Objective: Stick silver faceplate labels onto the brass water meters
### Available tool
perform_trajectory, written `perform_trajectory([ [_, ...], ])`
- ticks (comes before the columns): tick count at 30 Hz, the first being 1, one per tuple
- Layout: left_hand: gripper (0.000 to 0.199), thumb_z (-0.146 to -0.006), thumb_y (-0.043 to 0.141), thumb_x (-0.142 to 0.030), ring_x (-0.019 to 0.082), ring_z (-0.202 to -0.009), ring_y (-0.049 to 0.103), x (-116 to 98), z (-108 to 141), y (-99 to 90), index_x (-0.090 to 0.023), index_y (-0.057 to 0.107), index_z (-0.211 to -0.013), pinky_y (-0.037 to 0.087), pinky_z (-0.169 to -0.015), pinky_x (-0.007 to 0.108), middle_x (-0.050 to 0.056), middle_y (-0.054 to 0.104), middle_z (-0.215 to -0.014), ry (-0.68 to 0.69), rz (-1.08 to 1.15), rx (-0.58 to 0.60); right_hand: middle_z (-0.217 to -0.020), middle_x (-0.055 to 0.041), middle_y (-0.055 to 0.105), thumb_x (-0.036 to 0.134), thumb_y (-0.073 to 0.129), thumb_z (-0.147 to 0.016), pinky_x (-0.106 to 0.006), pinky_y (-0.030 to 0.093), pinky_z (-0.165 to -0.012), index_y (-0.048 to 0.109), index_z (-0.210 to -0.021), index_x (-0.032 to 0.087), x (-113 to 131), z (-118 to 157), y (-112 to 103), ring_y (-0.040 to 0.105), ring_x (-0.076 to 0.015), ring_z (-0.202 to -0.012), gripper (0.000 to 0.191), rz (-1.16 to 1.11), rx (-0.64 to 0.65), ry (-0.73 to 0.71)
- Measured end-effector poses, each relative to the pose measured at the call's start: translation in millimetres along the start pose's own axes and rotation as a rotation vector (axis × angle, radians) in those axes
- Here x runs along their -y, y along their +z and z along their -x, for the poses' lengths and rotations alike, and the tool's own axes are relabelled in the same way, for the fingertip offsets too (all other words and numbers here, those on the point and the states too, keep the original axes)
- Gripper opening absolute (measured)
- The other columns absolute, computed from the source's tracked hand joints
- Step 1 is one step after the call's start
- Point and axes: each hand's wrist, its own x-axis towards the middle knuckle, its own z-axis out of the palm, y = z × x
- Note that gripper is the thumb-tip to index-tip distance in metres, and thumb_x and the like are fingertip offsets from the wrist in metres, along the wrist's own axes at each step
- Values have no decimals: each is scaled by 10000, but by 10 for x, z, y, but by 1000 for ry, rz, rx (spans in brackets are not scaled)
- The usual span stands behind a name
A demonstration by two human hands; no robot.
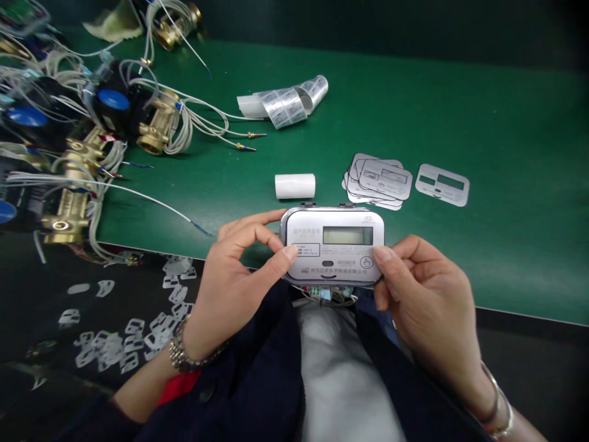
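Between my two hands is a meter display unit (pixel 331 270), a rounded rectangular case with a silver faceplate and a small grey screen, face up at the table's front edge. My left hand (pixel 239 276) grips its left end, the thumb lying on the printed box. My right hand (pixel 423 288) pinches the right end, thumb on the face near the round finger symbol. Wires and a green part show just below the case. Beyond it lie a stack of silver faceplate stickers (pixel 380 181), a single faceplate sticker (pixel 453 195) and a small white roll (pixel 295 186).
A partly unrolled strip of silver labels (pixel 283 105) lies farther back on the green table (pixel 515 141). Brass meter bodies (pixel 159 123) with blue caps and coiled cables crowd the left side. Scattered sticker scraps (pixel 108 347) cover the floor at lower left.
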Motion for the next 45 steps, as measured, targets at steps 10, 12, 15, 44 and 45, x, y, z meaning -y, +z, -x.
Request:
perform_trajectory([
  [10,189,-901,761,-331,285,-1267,629,6,20,7,-249,672,-756,345,-1188,551,-38,707,-1357,-36,34,-9,-460,54,589,438,776,-936,-130,263,-342,572,-766,204,61,7,27,449,-43,-333,354,52,-17,-6],
  [12,191,-899,764,-332,290,-1276,623,10,17,17,-247,671,-756,347,-1187,552,-29,710,-1352,-40,38,-11,-464,51,597,439,773,-938,-137,257,-334,575,-767,203,71,5,26,421,-37,-316,353,75,-23,-7],
  [15,191,-905,757,-321,284,-1271,625,7,14,32,-244,668,-755,361,-1174,536,-18,715,-1344,-21,14,-22,-471,48,608,438,770,-939,-144,263,-331,574,-766,203,74,5,18,390,-31,-300,352,90,-26,-19],
  [44,187,-903,756,-318,259,-1261,628,25,34,22,-248,650,-766,365,-1164,482,-34,713,-1338,37,-50,-33,-497,41,643,367,784,-934,-146,420,-386,600,-782,211,58,44,66,597,-90,-380,286,225,-85,-146],
  [45,186,-905,755,-317,256,-1260,628,26,33,21,-249,649,-768,363,-1165,480,-38,711,-1339,38,-51,-33,-499,41,645,365,786,-932,-147,428,-392,599,-783,210,60,45,66,603,-91,-385,285,229,-87,-151],
])
